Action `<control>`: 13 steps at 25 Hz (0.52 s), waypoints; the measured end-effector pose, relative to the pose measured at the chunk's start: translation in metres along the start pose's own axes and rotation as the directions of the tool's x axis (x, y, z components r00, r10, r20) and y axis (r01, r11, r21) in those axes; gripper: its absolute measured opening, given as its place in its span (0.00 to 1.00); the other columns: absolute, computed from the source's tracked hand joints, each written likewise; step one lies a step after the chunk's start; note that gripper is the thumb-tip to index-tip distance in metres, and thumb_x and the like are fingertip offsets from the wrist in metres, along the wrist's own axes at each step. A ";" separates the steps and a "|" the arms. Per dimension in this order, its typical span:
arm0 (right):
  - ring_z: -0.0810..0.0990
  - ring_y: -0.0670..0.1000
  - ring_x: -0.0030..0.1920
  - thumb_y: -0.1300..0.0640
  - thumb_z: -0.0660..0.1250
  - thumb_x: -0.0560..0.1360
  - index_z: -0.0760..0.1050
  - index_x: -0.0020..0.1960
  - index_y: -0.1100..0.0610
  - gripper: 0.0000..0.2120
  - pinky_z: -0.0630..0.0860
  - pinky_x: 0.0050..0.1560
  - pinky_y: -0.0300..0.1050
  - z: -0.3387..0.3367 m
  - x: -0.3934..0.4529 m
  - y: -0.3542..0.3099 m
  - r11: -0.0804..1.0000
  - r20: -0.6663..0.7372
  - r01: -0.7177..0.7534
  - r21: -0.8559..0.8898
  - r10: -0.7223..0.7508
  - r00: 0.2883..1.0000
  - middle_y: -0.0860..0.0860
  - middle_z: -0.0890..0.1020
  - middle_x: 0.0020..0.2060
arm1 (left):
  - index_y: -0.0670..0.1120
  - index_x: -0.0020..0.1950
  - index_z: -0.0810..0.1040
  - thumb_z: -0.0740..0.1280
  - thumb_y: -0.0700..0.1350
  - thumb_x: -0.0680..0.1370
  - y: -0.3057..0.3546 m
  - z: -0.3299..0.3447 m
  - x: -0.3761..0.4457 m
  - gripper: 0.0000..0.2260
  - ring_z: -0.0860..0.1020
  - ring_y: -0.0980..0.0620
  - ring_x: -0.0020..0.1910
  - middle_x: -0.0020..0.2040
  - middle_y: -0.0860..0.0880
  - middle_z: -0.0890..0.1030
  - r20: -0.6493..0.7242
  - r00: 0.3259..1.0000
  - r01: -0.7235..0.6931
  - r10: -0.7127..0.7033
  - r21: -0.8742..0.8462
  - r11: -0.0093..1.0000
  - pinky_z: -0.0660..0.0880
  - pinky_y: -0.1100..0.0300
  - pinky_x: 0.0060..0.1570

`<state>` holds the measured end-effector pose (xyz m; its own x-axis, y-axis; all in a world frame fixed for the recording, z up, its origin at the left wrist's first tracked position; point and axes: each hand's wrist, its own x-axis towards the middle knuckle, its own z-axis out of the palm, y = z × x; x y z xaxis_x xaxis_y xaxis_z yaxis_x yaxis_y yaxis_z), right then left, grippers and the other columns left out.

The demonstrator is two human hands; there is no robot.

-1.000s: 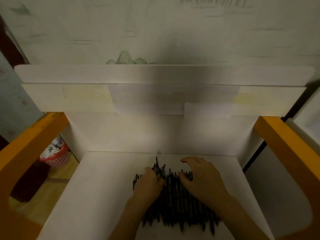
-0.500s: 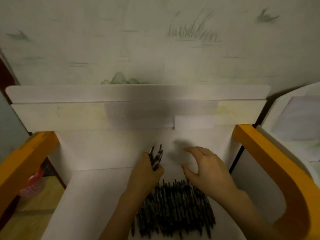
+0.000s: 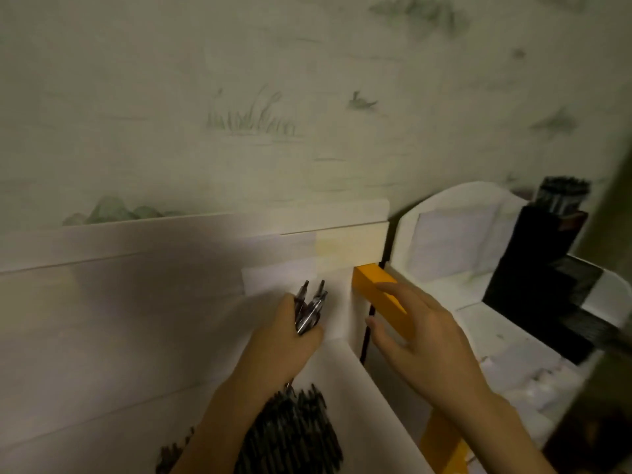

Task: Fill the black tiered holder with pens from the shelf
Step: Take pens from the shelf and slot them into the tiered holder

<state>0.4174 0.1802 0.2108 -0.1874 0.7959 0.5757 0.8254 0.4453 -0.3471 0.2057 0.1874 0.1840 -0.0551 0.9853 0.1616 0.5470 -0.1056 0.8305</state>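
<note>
Pale wallpaper with faint grass sketches backs a white shelf (image 3: pixel 345 381) whose floor carries a heap of dark pens (image 3: pixel 290 436), lying just below the left hand (image 3: pixel 284 340). That hand's grip is closed round a small bundle of pens (image 3: pixel 309 309), tips pointing up and away. The right hand (image 3: pixel 420 333) is wide, fingers spread, holding nothing, over the orange rail (image 3: pixel 383 299) just right of the bundle. Well to the right of both hands stands the black tiered holder (image 3: pixel 533 289) on a white surface (image 3: pixel 513 367); its top tier seems already packed with pens, though blur makes that uncertain. To do the carry well, I would keep the bundle squeezed and upright, lift it over the shelf's side wall and the rail, then lower it into a lower tier. Open room lies above the rail; the holder's stepped edges could snag loose tips.
</note>
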 end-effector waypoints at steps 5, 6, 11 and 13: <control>0.74 0.44 0.63 0.38 0.64 0.74 0.67 0.69 0.40 0.24 0.69 0.59 0.39 -0.060 -0.011 0.063 0.991 -0.111 -0.124 -0.053 0.117 0.987 0.40 0.75 0.65 | 0.55 0.46 0.70 0.68 0.50 0.76 0.083 0.054 0.024 0.07 0.73 0.55 0.30 0.35 0.51 0.75 0.054 0.982 -0.181 0.183 -0.041 0.983 0.73 0.58 0.33; 0.74 0.44 0.63 0.39 0.65 0.74 0.68 0.69 0.40 0.24 0.69 0.59 0.39 -0.072 -0.014 0.077 0.989 -0.130 -0.133 -0.060 0.124 0.984 0.40 0.75 0.65 | 0.55 0.46 0.70 0.68 0.50 0.75 0.096 0.067 0.027 0.07 0.74 0.56 0.30 0.35 0.51 0.75 0.054 0.976 -0.210 0.212 -0.047 0.977 0.74 0.58 0.33; 0.74 0.41 0.61 0.40 0.66 0.74 0.68 0.69 0.42 0.24 0.71 0.56 0.35 -0.147 -0.038 0.178 0.974 -0.180 -0.206 -0.092 0.187 0.966 0.40 0.76 0.63 | 0.53 0.44 0.71 0.70 0.52 0.74 0.180 0.173 0.038 0.08 0.72 0.61 0.26 0.32 0.54 0.75 0.111 0.950 -0.285 0.291 -0.066 0.956 0.69 0.66 0.27; 0.74 0.40 0.60 0.40 0.66 0.74 0.67 0.69 0.41 0.24 0.70 0.55 0.34 -0.175 -0.047 0.219 0.965 -0.196 -0.237 -0.109 0.213 0.957 0.40 0.76 0.63 | 0.53 0.44 0.71 0.70 0.53 0.74 0.213 0.217 0.040 0.09 0.73 0.60 0.26 0.33 0.54 0.75 0.136 0.940 -0.306 0.313 -0.071 0.949 0.70 0.65 0.28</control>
<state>0.7002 0.1689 0.2373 0.1010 0.7765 0.6220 0.8991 0.1964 -0.3913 0.5009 0.2338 0.2518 0.2330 0.9112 0.3397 0.4772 -0.4115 0.7765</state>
